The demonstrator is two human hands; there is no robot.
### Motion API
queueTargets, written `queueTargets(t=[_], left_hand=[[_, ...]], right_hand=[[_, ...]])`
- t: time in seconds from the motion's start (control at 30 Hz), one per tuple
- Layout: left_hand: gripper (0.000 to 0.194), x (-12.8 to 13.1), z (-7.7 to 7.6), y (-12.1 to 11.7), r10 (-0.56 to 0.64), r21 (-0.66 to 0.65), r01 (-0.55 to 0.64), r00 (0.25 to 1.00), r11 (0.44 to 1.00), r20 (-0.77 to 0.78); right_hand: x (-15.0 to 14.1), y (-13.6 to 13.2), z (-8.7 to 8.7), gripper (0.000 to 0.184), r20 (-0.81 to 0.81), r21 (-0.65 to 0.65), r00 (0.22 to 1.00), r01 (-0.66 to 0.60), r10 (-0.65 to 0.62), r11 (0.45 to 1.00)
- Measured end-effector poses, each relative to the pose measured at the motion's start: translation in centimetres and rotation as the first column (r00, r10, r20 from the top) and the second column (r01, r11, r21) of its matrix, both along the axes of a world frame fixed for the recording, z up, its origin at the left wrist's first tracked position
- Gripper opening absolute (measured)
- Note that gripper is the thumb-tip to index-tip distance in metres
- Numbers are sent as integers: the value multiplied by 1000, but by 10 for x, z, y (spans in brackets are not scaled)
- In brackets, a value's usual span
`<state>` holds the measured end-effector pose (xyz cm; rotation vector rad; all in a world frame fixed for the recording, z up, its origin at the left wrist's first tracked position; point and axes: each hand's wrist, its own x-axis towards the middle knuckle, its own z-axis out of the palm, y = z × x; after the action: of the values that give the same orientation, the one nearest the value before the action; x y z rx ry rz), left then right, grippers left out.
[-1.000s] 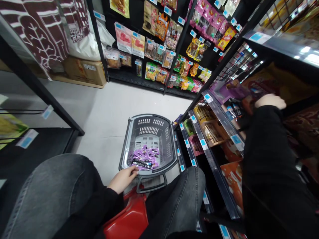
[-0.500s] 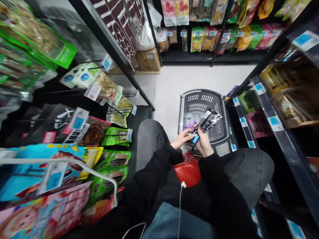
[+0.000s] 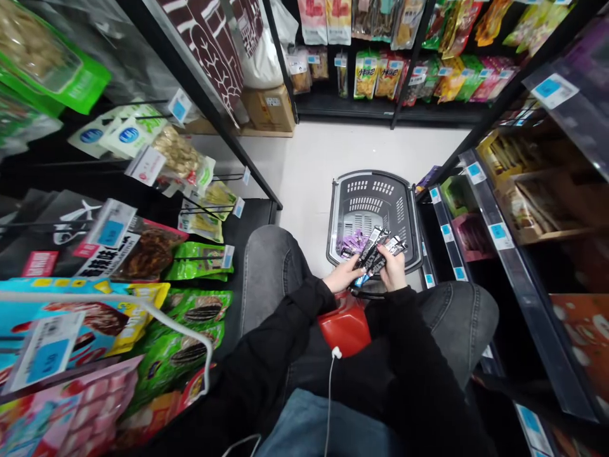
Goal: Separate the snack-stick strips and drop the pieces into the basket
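Observation:
Between my two hands is a fanned bunch of slim black-and-white snack packets [image 3: 372, 247], with a bit of blue at the lower end. My left hand [image 3: 343, 274] closes on the bunch from the left. From the right, my right hand [image 3: 392, 268] grips it with the thumb on top. Both hands are over the near side of a grey shopping basket [image 3: 335, 216] on the floor. Purple-wrapped packets [image 3: 353, 242] lie inside the basket, partly behind my left hand. A shiny red object [image 3: 346, 327] rests in my lap, with a white cable [image 3: 330, 393] running beside it.
Hanging snack bags [image 3: 195, 260] line the left shelf, close to my knee. On the right, a shelf [image 3: 499, 235] with price tags and boxes stands near the basket. A cardboard box [image 3: 271, 109] sits ahead on the left. More bags [image 3: 366, 76] hang at the back.
The black packets have spread into a wider fan, tilted lower over the basket. More purple packets show in the basket. The whole view has shifted slightly.

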<state>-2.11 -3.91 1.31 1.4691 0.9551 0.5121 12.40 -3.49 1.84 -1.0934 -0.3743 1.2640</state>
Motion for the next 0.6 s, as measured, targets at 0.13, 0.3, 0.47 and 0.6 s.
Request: queueTargets(t=[0.13,0.3,0.47,0.6], left_hand=[[38,-2,7,-1,83,208,-51,985,977,-150],[34,-3,18,1,110,278,-20,943,960,-314],[38,-3,19,0,135,266,-55,946,962,-294],[43,-3,20,-3,162,282,-63,925,957,-344]], right_hand=[[-5,0,-1,26,30,-40,997,69,-68,997],[0,5,-6,27,106,0,994,31,-31,1000],[10,7,-16,30,333,2,943,-12,10,1000],[16,8,-16,28,384,-46,920,-60,73,997]])
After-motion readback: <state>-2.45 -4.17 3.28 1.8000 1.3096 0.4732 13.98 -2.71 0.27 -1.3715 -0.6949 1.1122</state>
